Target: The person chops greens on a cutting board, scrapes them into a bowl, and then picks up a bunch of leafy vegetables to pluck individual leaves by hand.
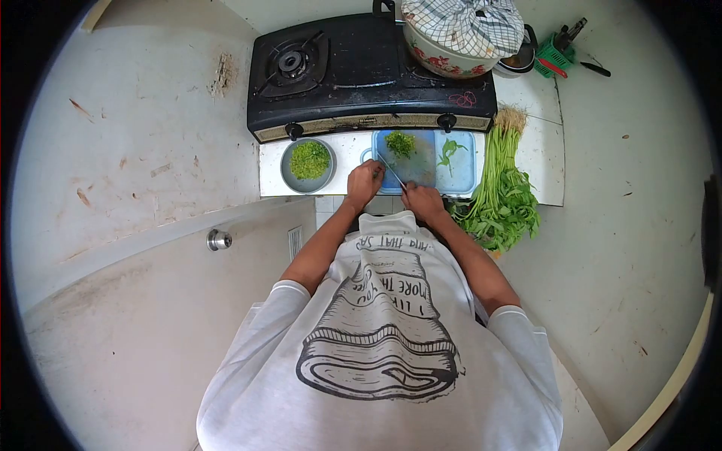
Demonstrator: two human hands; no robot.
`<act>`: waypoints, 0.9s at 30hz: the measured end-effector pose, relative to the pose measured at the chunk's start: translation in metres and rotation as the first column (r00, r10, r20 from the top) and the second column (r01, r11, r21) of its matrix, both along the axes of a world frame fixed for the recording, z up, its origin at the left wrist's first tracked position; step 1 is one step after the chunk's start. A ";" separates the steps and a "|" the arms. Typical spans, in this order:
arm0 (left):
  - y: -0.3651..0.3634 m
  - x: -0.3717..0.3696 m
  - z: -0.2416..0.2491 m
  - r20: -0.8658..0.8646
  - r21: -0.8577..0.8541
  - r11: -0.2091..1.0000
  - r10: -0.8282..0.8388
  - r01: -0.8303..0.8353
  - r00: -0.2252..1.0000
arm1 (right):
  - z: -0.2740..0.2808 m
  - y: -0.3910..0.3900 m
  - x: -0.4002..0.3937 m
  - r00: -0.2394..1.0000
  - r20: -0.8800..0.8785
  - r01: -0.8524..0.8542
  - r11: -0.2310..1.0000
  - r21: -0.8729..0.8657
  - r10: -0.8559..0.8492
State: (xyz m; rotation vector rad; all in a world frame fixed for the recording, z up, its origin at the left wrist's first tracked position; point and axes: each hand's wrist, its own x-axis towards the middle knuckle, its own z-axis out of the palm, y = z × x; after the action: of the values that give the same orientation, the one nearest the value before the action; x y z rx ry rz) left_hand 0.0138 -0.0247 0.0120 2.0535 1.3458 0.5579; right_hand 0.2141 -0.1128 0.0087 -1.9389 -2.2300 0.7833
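My right hand (pixel 423 201) is closed around the handle of a knife (pixel 392 170) at the near edge of a blue cutting board (pixel 427 188). The blade slants up and left over the board. My left hand (pixel 365 180) is at the board's left edge, close to the blade, with its fingers curled; what they hold, if anything, is hidden. A small heap of chopped greens (pixel 400 143) lies on the board beyond the blade. A few loose leaves (pixel 451 152) lie on its lighter right part.
A grey bowl (pixel 283 170) of finely chopped greens (pixel 309 161) stands left of the board. To the right lies a large bunch of leafy stalks (pixel 502 173). Behind are a black gas stove (pixel 361 71), a floral pot (pixel 451 62) under a checked cloth (pixel 466 26), and a green basket (pixel 553 56) with utensils.
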 end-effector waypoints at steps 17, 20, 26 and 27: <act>-0.007 -0.003 0.005 -0.014 -0.047 0.999 0.017 -0.018 1.000 | 0.005 -0.002 -0.006 1.000 0.009 -0.017 1.000 -0.013 0.017; -0.008 -0.004 0.004 -0.020 0.000 1.000 0.014 -0.014 1.000 | 0.011 0.002 -0.011 1.000 0.021 0.014 0.997 -0.080 -0.013; -0.004 -0.003 0.005 -0.044 -0.045 0.999 0.013 -0.015 0.999 | 0.011 0.007 -0.013 1.000 0.010 0.020 0.997 -0.073 -0.019; -0.003 -0.004 0.005 -0.034 -0.029 1.000 0.007 -0.008 0.999 | 0.012 0.007 -0.012 0.999 0.005 0.032 0.997 -0.075 -0.031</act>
State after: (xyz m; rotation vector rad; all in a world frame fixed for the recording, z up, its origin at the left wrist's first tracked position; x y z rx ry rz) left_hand 0.0103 -0.0281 0.0172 2.0434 1.3743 0.5058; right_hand 0.2016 -0.1057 0.0206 -2.0048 -2.1968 0.8719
